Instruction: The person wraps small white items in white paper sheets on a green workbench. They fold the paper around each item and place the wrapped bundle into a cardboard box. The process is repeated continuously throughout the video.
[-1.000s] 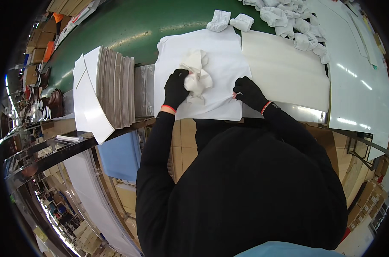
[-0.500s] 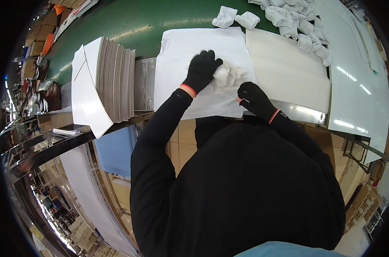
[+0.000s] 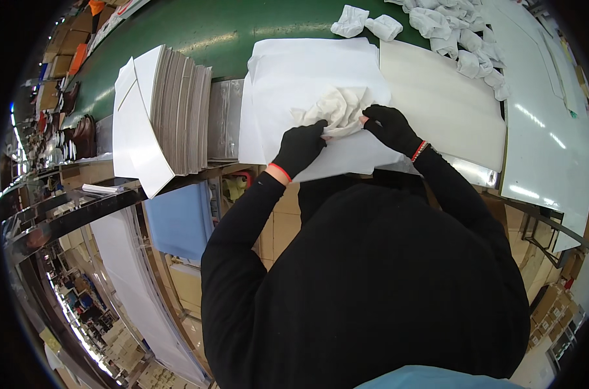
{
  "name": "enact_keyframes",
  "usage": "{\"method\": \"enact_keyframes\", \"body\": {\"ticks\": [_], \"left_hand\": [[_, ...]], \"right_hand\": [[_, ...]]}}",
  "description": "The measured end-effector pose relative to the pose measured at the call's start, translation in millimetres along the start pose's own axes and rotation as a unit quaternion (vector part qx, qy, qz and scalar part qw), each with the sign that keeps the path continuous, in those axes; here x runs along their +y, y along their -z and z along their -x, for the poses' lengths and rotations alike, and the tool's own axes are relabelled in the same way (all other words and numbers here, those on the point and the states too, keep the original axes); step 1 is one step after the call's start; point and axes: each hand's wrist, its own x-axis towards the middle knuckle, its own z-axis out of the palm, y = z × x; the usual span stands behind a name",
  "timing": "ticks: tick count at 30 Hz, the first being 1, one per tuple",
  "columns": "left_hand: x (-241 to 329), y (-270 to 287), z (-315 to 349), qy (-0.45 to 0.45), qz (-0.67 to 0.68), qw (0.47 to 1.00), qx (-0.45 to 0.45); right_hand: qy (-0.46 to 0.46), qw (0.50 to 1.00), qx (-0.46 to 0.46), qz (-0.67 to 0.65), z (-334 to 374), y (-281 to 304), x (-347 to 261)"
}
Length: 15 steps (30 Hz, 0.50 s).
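A crumpled piece of thin white paper (image 3: 338, 109) lies between my two gloved hands, on top of a stack of flat white sheets (image 3: 278, 68). My left hand (image 3: 300, 148), in a black glove with a red band at the wrist, pinches its lower left edge. On the other side, my right hand (image 3: 392, 131) grips the right edge, a bare fingertip showing at the glove's end. The paper is bunched in the middle and partly spread toward the left.
A thick pile of white-faced boards (image 3: 178, 117) stands to the left. Pale board (image 3: 444, 97) lies on the right. Crumpled white paper wads (image 3: 460, 39) heap at the back right, two more (image 3: 383, 27) beside them. Beyond is a green table surface (image 3: 229, 32).
My left hand has come down and nearer from the paper's upper left to its lower left edge. My right hand has moved up onto its right edge. The paper is opened wider.
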Motion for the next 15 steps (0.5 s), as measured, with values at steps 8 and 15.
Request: {"method": "enact_keyframes", "body": {"ticks": [8, 15], "left_hand": [[-44.9, -0.1, -37.6, -0.012, 0.176, 0.975, -0.137], [-46.9, -8.7, -40.3, 0.026, 0.125, 0.990, -0.062]], "right_hand": [[0.228, 0.964, 0.061, 0.123, 13.0, 16.1, -50.7], [0.163, 0.973, -0.060, 0.150, -3.4, -48.5, -7.4]]}}
